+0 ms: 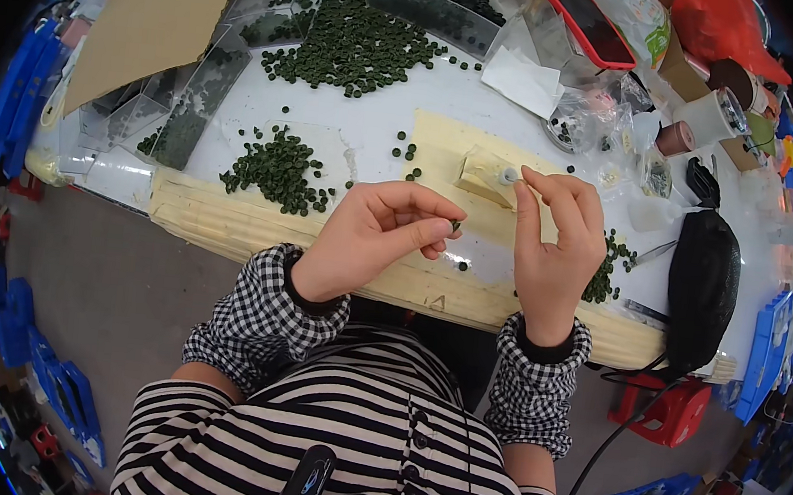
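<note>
My left hand (383, 237) is closed in a pinch on a small dark green round bead-like piece (456, 226) above the table's near edge. To its right, my right hand (558, 239) has thumb and forefinger brought together beside the small pale grey tip (508, 175) of a block wrapped in yellowish tape (484, 177). Whether those fingers hold the tip or something tiny is too small to tell. A small heap of green pieces (280, 169) lies left of my left hand. Another heap (608, 270) is partly hidden behind my right hand.
A large spread of green pieces (349, 43) lies farther back among clear plastic trays (202, 105). Cardboard (156, 19) leans at the left. A red-cased phone (590, 23), white tissue (523, 78), spools (676, 138) and a black pouch (703, 287) with a cable crowd the right.
</note>
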Demonstrator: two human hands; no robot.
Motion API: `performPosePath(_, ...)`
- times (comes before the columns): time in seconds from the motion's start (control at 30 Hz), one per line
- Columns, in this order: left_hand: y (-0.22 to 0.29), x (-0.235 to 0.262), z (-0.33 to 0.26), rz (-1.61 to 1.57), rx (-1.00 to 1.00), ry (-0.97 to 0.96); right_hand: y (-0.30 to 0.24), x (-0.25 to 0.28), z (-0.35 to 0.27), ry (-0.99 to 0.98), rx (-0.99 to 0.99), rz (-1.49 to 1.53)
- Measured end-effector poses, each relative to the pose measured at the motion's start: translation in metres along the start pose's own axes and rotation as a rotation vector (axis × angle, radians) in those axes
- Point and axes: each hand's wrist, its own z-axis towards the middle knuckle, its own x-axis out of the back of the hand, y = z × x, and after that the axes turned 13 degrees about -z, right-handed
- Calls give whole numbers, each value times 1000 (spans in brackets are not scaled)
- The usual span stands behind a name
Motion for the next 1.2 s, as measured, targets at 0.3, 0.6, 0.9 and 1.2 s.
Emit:
performPosePath(0.3, 0, 4, -4, -567, 184, -130, -31, 23, -13, 39, -93, 511)
performPosePath(0.6, -3, 4, -6, -490, 204, -168, -41, 24, -18, -167, -138, 705)
performPosePath(0.9, -4, 3, -8, -469, 200, -180, -41, 29, -19, -221, -134, 658)
performPosePath(1.2, -4, 3, -8, -474, 199, -181, -41, 28, -20, -205, -157, 703)
